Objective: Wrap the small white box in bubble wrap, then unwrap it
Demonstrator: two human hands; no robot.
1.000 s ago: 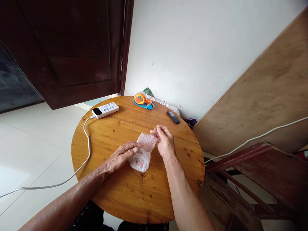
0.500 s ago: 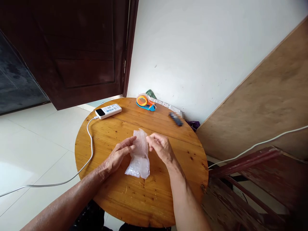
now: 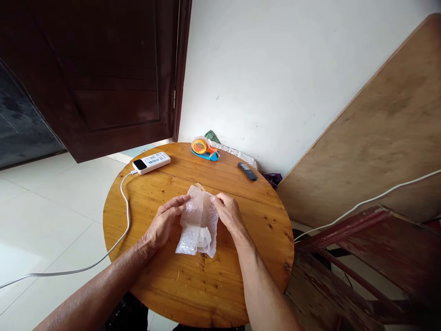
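Note:
A piece of clear bubble wrap (image 3: 193,211) lies partly unfolded on the round wooden table, with a smaller folded clump of clear plastic (image 3: 204,239) at its near end. What the clump may contain I cannot make out. My left hand (image 3: 166,221) rests along the wrap's left side, fingers stretched out and thumb apart, fingertips touching its edge. Across from it, my right hand (image 3: 228,212) pinches the wrap's upper right edge between thumb and fingers.
On the round table (image 3: 151,285) stand a white power bank (image 3: 155,162) with a white cable (image 3: 128,216), an orange and blue tape dispenser (image 3: 204,148) and a dark, pixelated object (image 3: 247,171). A white wall (image 3: 262,69) rises behind; a dark red door (image 3: 117,82) is at left.
My right hand has closed on the wrap's right edge and drawn it outward, so the wrap is wider and more open. The view has shifted slightly.

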